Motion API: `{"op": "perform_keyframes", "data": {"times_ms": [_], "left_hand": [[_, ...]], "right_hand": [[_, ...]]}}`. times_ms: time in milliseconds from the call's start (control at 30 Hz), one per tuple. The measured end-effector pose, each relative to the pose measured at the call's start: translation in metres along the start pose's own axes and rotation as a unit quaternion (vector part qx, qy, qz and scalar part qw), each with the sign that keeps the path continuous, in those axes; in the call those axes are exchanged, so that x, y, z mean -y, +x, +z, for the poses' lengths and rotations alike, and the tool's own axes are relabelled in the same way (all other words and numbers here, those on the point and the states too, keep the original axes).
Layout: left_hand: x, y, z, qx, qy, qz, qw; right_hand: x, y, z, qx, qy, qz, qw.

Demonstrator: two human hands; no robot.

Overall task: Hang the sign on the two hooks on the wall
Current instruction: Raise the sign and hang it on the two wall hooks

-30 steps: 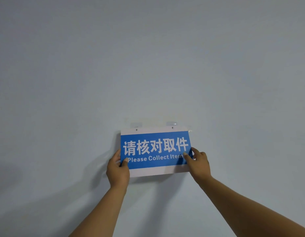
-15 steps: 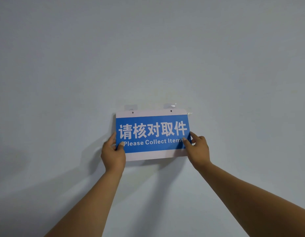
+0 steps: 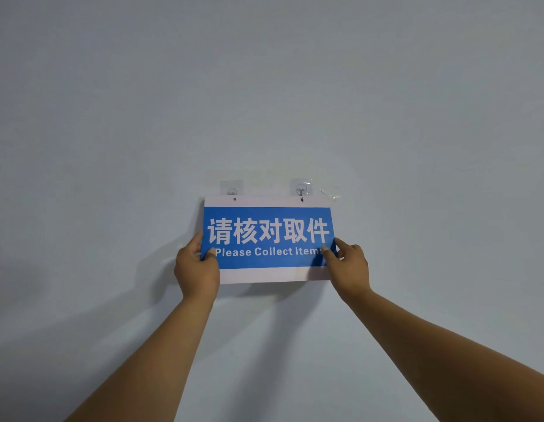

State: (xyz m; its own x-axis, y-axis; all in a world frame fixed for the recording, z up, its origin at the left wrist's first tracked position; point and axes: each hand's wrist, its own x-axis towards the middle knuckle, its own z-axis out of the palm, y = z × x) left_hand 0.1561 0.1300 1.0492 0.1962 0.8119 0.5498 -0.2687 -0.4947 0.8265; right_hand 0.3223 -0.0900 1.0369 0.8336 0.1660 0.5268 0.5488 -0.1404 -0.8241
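A blue and white sign [image 3: 268, 239] reading "Please Collect Items" is held flat against the pale wall. My left hand [image 3: 197, 268] grips its lower left edge and my right hand [image 3: 346, 264] grips its lower right edge. Two clear adhesive hooks are stuck to the wall just above the sign's top edge: the left hook [image 3: 232, 189] and the right hook [image 3: 300, 188]. Two small holes sit in the sign's white top band, right below the hooks. The right hook's tip appears to reach the right hole; the left hole sits just under the left hook.
A bare pale grey-blue wall [image 3: 264, 86] fills the view. A crumpled scrap of clear tape [image 3: 333, 194] sticks to the wall beside the sign's top right corner.
The sign and both hands have risen in the view, and the sign's top edge sits closer under the hooks. The hooks show more plainly above it.
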Motion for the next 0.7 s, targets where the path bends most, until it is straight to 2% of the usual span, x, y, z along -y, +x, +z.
{"op": "perform_keyframes", "data": {"times_ms": [433, 700], "left_hand": [[-0.011, -0.001, -0.013, 0.029, 0.076, 0.045, 0.996], [-0.026, 0.006, -0.012, 0.010, 0.102, 0.056, 0.993]], "right_hand": [[-0.004, 0.001, 0.006, 0.002, 0.008, 0.000, 1.000], [-0.004, -0.004, 0.005, 0.017, 0.030, -0.013, 0.999]]}}
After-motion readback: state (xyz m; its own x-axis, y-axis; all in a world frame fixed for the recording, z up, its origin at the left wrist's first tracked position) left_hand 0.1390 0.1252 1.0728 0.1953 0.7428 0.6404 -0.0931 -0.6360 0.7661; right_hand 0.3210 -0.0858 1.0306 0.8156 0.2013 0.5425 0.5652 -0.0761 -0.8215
